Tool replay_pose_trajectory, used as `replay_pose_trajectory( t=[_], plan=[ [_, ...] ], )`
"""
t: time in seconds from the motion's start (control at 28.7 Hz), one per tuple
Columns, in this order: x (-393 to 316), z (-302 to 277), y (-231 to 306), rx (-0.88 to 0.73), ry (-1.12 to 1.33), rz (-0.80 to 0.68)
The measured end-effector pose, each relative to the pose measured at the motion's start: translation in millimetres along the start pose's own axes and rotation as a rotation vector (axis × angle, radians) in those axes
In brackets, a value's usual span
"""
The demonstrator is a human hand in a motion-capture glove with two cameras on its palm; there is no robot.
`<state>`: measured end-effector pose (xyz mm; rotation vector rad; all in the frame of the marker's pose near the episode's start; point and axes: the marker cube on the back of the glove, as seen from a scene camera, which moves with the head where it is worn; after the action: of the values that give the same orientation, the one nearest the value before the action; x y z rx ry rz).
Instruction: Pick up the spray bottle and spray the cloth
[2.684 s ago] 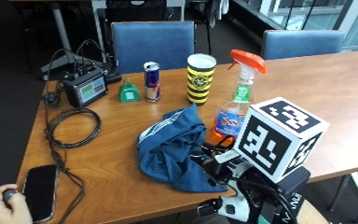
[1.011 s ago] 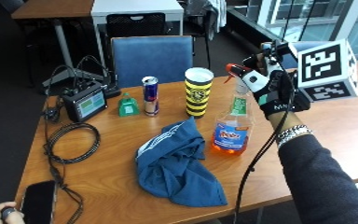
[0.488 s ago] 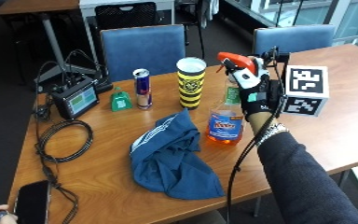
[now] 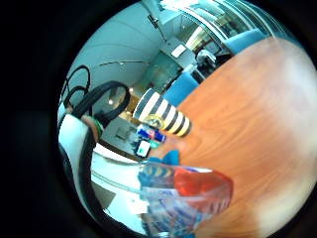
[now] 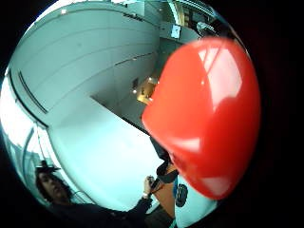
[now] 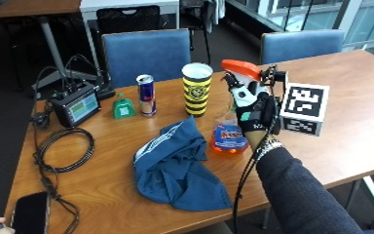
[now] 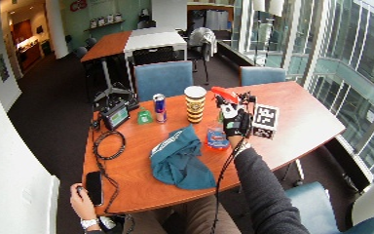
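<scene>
Right hand (image 6: 255,111) wraps the bottle (image 6: 231,131) neck under its orange head, bottle upright on the table (image 6: 343,97), just right of the blue cloth (image 6: 174,168), near the striped cup (image 6: 196,89).

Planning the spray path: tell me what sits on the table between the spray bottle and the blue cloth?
Nothing: in the outside view the spray bottle stands right beside the cloth, only bare table between.
</scene>
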<state>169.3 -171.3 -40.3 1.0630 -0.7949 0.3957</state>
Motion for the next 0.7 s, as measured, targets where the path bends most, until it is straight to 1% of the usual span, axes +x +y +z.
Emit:
replay_pose_trajectory(
  t=[0.17,0.42,0.59,0.7],
  plan=[
    [-0.2,0.0,0.5,0.082,0.092,-0.113],
    [-33.4,3.5,-7.6,0.226,0.142,-0.215],
    [-32.6,-5.5,-9.6,0.25,0.133,-0.268],
    [-25.0,-14.6,-6.1,0.253,0.15,-0.256]
  ],
)
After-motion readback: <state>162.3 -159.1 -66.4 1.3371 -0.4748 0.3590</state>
